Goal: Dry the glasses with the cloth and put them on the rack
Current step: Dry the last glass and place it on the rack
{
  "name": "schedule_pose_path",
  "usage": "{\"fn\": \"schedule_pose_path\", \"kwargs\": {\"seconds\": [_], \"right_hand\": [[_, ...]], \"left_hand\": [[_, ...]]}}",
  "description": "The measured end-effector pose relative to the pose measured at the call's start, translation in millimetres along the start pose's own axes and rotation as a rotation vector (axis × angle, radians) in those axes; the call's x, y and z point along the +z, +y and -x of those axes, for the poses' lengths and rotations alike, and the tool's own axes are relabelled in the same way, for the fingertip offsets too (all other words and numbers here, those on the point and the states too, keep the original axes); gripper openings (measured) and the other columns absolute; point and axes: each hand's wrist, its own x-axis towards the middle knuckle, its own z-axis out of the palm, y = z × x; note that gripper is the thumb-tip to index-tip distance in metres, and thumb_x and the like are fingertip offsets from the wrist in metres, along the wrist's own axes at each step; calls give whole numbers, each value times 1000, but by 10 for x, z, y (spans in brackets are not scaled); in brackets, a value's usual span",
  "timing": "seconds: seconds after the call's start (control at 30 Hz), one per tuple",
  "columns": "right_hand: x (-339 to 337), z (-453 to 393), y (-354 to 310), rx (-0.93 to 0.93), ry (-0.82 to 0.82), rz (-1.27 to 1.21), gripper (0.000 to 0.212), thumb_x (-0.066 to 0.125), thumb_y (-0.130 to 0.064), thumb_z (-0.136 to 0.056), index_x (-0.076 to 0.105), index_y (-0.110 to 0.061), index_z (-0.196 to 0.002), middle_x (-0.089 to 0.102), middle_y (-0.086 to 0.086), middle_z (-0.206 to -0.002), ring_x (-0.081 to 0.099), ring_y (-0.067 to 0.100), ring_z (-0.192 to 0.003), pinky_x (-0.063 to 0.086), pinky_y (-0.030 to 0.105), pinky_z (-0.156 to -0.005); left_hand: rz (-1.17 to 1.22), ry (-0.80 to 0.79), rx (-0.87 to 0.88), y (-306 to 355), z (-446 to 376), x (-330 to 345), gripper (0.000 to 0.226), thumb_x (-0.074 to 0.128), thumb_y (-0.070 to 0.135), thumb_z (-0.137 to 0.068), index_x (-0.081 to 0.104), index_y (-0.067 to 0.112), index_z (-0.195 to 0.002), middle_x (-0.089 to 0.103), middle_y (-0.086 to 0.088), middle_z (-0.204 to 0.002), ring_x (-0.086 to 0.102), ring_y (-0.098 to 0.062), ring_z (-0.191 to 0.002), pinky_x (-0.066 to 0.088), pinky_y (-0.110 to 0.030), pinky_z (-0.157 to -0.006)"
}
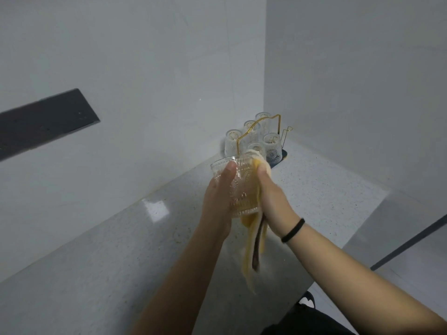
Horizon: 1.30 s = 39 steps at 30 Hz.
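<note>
Grey walls (pixel 145 56) meet in a corner at about 1 o'clock, and a speckled grey tabletop (pixel 96 262) runs from the bottom left up into that corner. A dark strip (pixel 43 122) sits on the wall at 9 o'clock.

Right in the middle, two bare hands hold one clear glass (pixel 235 189) up above the tabletop. The glass has bumpy patterns on it, and its open rim tips toward 11 o'clock. The left hand (pixel 217 199) is wrapped tight around the glass, with the thumb lying across the side. The right hand (pixel 271 197) is closed on a yellow cloth (pixel 251 238) and presses it against the glass at the 3 o'clock side. The rest of the cloth hangs down toward 6 o'clock, and it looks blurry there. A black band (pixel 294 230) goes around the right wrist.

At 12 o'clock from the hands, far back in the corner, stands a rack (pixel 278 119) with thin gold wire and a dark tray. Five glasses (pixel 272 143) sit upside down on it. The held glass is well apart from the rack.
</note>
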Motion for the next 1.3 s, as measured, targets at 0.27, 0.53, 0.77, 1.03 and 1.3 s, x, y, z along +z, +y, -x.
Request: {"fn": "schedule_pose_path", "kwargs": {"seconds": [0.27,0.53,0.77,1.03,1.3], "right_hand": [[-2,-64,88,24,83,-11,53,25,-53,-94,46,-23,-133,59,3,-126,54,18,-117,38,42,-106],[0,-107,13,72,109,80,60,24,-55,-93,48,-16,-131,57,3,-126,53,18,-116,38,35,-104],[34,4,46,-42,77,58,47,23,-53,-95,52,-28,-124,61,-5,-113,57,15,-112,44,34,-98],[56,-47,-18,10,119,71,56,22,-53,-95,50,-17,-128,57,7,-126,54,21,-116,43,39,-100],[90,9,49,-131,114,121,54,20,-51,-96,33,-25,-141,45,0,-140,42,14,-128,32,35,-110]], "left_hand": [[-318,258,-23,-6,-96,84,74,43,73,-81,52,7,-113,66,-7,-104,67,-20,-93,56,-37,-74],[-149,53,9,-64,-16,43,58,68,53,-77,65,10,-116,72,-14,-109,71,-25,-98,59,-41,-80],[-231,232,-30,-32,-82,19,74,62,66,-77,48,8,-121,64,-6,-105,68,-15,-88,56,-25,-64],[-168,46,36,-59,-48,0,58,73,54,-72,68,10,-111,73,-14,-104,71,-31,-95,60,-38,-73],[-391,153,49,4,-76,60,48,51,65,-85,63,20,-92,72,6,-84,69,-9,-80,54,-23,-66]]}}
